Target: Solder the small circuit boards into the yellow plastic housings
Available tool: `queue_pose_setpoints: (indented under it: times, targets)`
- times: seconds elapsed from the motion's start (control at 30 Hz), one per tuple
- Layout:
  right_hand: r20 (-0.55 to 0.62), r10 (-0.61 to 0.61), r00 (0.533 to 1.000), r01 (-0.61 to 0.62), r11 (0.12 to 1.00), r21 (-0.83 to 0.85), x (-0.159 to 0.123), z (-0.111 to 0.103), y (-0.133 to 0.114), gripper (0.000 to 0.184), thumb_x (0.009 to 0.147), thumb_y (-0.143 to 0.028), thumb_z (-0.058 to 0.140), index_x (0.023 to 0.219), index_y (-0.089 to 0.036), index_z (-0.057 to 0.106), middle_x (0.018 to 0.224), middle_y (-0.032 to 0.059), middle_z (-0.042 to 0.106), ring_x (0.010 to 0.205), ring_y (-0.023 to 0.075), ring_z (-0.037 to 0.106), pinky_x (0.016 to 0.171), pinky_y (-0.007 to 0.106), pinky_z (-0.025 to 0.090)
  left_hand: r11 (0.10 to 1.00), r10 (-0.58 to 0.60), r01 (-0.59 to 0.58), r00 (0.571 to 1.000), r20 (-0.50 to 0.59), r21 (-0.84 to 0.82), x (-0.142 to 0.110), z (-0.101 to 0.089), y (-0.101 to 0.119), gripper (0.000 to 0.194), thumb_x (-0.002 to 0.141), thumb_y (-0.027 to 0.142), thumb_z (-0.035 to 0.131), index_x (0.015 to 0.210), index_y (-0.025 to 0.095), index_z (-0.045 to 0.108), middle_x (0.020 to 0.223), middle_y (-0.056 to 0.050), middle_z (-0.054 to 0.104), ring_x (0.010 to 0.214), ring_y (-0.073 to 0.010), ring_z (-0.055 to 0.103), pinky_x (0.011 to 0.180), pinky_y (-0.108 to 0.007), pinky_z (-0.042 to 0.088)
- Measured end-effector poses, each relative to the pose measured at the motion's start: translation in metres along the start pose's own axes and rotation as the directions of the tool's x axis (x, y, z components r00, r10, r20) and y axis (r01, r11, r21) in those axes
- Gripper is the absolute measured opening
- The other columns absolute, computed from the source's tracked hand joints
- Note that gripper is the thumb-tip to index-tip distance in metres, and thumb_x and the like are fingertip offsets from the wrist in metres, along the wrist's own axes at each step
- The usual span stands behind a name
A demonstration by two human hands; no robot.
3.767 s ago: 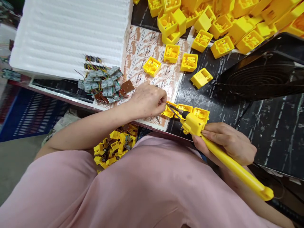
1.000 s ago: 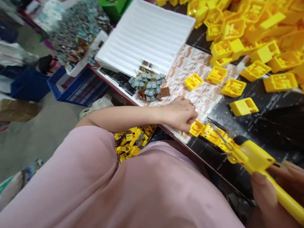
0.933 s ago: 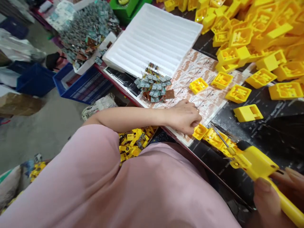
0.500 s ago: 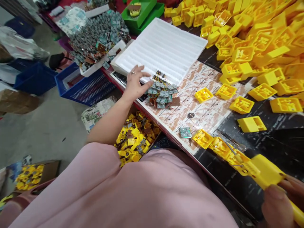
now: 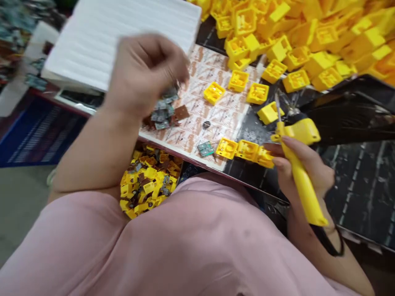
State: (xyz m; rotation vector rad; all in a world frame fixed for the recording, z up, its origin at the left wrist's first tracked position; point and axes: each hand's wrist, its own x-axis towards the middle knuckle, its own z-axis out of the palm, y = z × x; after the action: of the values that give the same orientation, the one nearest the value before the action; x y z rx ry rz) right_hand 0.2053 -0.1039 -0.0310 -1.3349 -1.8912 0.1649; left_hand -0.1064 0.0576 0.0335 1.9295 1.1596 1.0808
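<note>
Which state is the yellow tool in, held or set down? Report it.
Held: the right hand is wrapped around the yellow tool, its thin metal rod pointing away from the pink shirt.

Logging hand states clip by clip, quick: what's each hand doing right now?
Left hand: curled but blurred; whether it holds anything cannot be told.
Right hand: closed, holding the yellow handheld tool.

Left hand (image 5: 138, 78) and right hand (image 5: 311, 167): two hands
Gun (image 5: 300, 176): one
Row cases (image 5: 227, 148): three, from where I stand
Loose cases (image 5: 214, 93): four
Heaped cases (image 5: 308, 35): overlapping, too many to count
Loose board (image 5: 205, 149): one
Piled boards (image 5: 162, 114): blurred, can't count
Disc (image 5: 206, 124): one
Foam sheet (image 5: 92, 45): one
Blue crate (image 5: 27, 129): one
</note>
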Motion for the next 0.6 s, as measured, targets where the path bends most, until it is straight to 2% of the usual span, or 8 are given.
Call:
queue_pose_setpoints:
  times: [0.03, 0.07, 0.1, 0.17, 0.27, 0.4, 0.53, 0.6]
  targets:
    - [0.033, -0.04, 0.999, 0.04, 0.999, -0.014, 0.005, 0.002, 0.002, 0.054, 0.089, -0.012, 0.068, 0.139, -0.027, 0.053, 0.101, 0.0021, 0.076, 0.085, 0.0147, 0.074, 0.08, 0.021, 0.058, 1.0, -0.003, -0.002, 0.986, 0.164, 0.028, -0.009, 0.019, 0.004, 0.029, 0.087, 0.051, 0.069, 0.081, 0.023, 0.071, 0.079, 0.002, 0.074, 0.07, -0.0105, 0.061, 0.072, -0.036, 0.056]
    - [0.061, -0.07, 0.996, 0.073, 0.997, -0.034, 0.01, 0.004, 0.004, 0.047, 0.091, -0.012, 0.065, 0.135, -0.026, 0.055, 0.099, 0.0015, 0.076, 0.083, 0.0135, 0.073, 0.077, 0.021, 0.057, 0.996, 0.023, -0.049, 0.953, 0.301, 0.077, -0.019, 0.037, 0.008, 0.026, 0.088, 0.047, 0.067, 0.081, 0.023, 0.073, 0.079, 0.001, 0.075, 0.071, -0.0122, 0.063, 0.073, -0.037, 0.056]
    - [0.091, -0.091, 0.992, 0.096, 0.994, -0.054, 0.012, 0.006, 0.007, 0.039, 0.093, -0.013, 0.063, 0.129, -0.026, 0.058, 0.098, 0.0012, 0.075, 0.082, 0.0134, 0.073, 0.077, 0.022, 0.057, 0.982, 0.067, -0.132, 0.913, 0.402, 0.136, -0.028, 0.054, 0.009, 0.023, 0.089, 0.042, 0.065, 0.083, 0.023, 0.075, 0.08, 0.0, 0.076, 0.072, -0.0139, 0.066, 0.074, -0.037, 0.055]
    - [0.159, -0.115, 0.981, 0.128, 0.989, -0.076, 0.013, 0.012, 0.011, 0.024, 0.094, -0.022, 0.065, 0.117, -0.025, 0.062, 0.101, 0.0021, 0.074, 0.085, 0.0158, 0.072, 0.084, 0.029, 0.057, 0.917, 0.145, -0.307, 0.85, 0.507, 0.253, -0.042, 0.081, 0.01, 0.021, 0.092, 0.033, 0.058, 0.087, 0.022, 0.076, 0.082, -0.002, 0.077, 0.077, -0.0171, 0.069, 0.078, -0.037, 0.053]
    - [0.221, -0.142, 0.965, 0.166, 0.982, -0.095, 0.007, 0.024, 0.016, 0.024, 0.093, -0.031, 0.066, 0.114, -0.023, 0.059, 0.099, 0.0036, 0.073, 0.086, 0.0191, 0.07, 0.096, 0.041, 0.055, 0.848, 0.174, -0.4, 0.83, 0.531, 0.347, -0.051, 0.105, 0.008, 0.023, 0.093, 0.027, 0.054, 0.091, 0.019, 0.076, 0.085, -0.004, 0.077, 0.08, -0.0194, 0.07, 0.079, -0.035, 0.05]
    - [0.18, -0.135, 0.974, 0.157, 0.98, -0.119, 0.001, 0.029, 0.012, 0.033, 0.091, -0.035, 0.069, 0.119, -0.022, 0.057, 0.099, 0.005, 0.072, 0.088, 0.0202, 0.07, 0.1, 0.044, 0.052, 0.855, 0.123, -0.371, 0.825, 0.551, 0.364, -0.051, 0.113, 0.007, 0.025, 0.092, 0.026, 0.051, 0.09, 0.017, 0.075, 0.087, -0.005, 0.077, 0.082, -0.0201, 0.071, 0.078, -0.033, 0.049]
    - [0.031, -0.093, 0.995, 0.094, 0.995, -0.037, 0.001, -0.001, -0.002, 0.033, 0.086, -0.029, 0.075, 0.116, -0.025, 0.061, 0.088, -0.0003, 0.072, 0.075, 0.0157, 0.068, 0.079, 0.031, 0.056, 0.856, 0.073, -0.339, 0.827, 0.557, 0.391, -0.05, 0.113, 0.01, 0.027, 0.09, 0.027, 0.049, 0.088, 0.017, 0.074, 0.086, -0.005, 0.077, 0.081, -0.0203, 0.07, 0.078, -0.032, 0.049]
    - [0.021, -0.078, 0.997, 0.078, 0.997, -0.005, -0.006, -0.024, -0.007, 0.035, 0.091, -0.032, 0.07, 0.124, -0.025, 0.062, 0.082, -0.0015, 0.07, 0.069, 0.0149, 0.067, 0.07, 0.028, 0.055, 0.839, 0.088, -0.361, 0.828, 0.554, 0.406, -0.05, 0.113, 0.013, 0.028, 0.09, 0.028, 0.048, 0.088, 0.017, 0.074, 0.084, -0.005, 0.077, 0.078, -0.0195, 0.069, 0.077, -0.032, 0.048]
